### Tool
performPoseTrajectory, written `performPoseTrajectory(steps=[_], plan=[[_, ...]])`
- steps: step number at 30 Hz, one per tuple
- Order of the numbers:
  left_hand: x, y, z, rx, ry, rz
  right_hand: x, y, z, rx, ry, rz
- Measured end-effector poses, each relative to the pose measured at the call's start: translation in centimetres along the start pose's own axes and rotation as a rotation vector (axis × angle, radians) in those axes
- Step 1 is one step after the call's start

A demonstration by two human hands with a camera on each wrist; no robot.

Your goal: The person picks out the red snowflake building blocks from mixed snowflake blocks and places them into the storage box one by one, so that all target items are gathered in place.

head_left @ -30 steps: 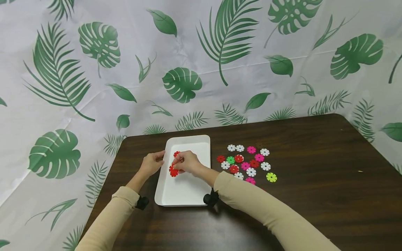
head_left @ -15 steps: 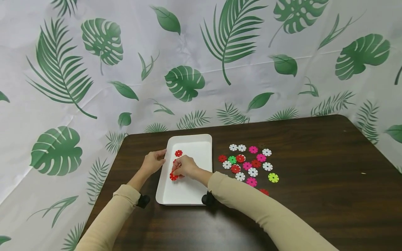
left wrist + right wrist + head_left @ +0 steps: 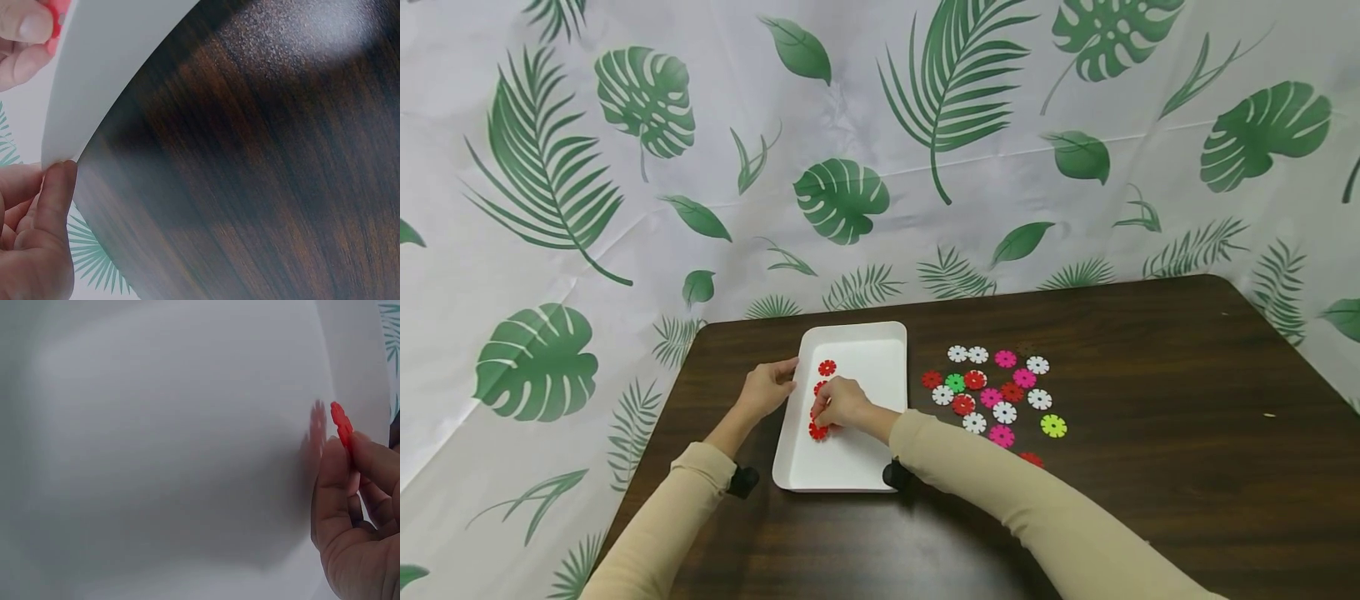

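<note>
A white tray (image 3: 880, 350) lies on the dark wooden table (image 3: 1150, 400). My left hand (image 3: 784, 382) holds the tray's left rim; in the left wrist view its thumb (image 3: 55, 194) presses the rim of the tray (image 3: 106, 69). Over the tray's left side my right hand (image 3: 822, 417) pinches a red notched disc (image 3: 818, 432). In the right wrist view this disc (image 3: 341, 424) stands edge-on between the fingertips (image 3: 365, 456), just above the tray floor (image 3: 162, 444). Another red disc (image 3: 827, 367) lies flat at the far end of the tray, and a third (image 3: 817, 387) shows partly behind the hand.
Several loose discs (image 3: 1000, 392) in white, pink, red, green and yellow lie on the table right of the tray; one red disc (image 3: 1032, 459) sits apart near my right sleeve. A leaf-print cloth (image 3: 850, 167) hangs behind the table.
My right hand has moved toward me along the tray's left side with the red disc in its pinch, which uncovered the red disc at the far end. The left hand has stayed on the rim.
</note>
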State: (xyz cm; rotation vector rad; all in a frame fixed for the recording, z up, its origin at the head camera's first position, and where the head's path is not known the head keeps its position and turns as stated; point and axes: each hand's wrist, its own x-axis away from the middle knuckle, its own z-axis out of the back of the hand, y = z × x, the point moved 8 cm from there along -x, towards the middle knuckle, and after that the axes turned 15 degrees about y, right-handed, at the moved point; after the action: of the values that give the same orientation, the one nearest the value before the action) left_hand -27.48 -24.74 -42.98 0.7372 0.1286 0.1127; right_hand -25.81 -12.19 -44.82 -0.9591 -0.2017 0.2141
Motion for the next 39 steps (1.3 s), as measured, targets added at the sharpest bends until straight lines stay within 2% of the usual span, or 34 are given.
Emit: performPoseTrajectory(steps=[17,39], plan=[[-0.05,-0.10,-0.10,0.014,0.002,-0.008,0.09,-0.62,-0.84,0.107,-0.036,0.045],[-0.15,-0.21,0.01,0.001,0.002,-0.002,0.15,-0.67,-0.86,0.108,-0.031,0.011]])
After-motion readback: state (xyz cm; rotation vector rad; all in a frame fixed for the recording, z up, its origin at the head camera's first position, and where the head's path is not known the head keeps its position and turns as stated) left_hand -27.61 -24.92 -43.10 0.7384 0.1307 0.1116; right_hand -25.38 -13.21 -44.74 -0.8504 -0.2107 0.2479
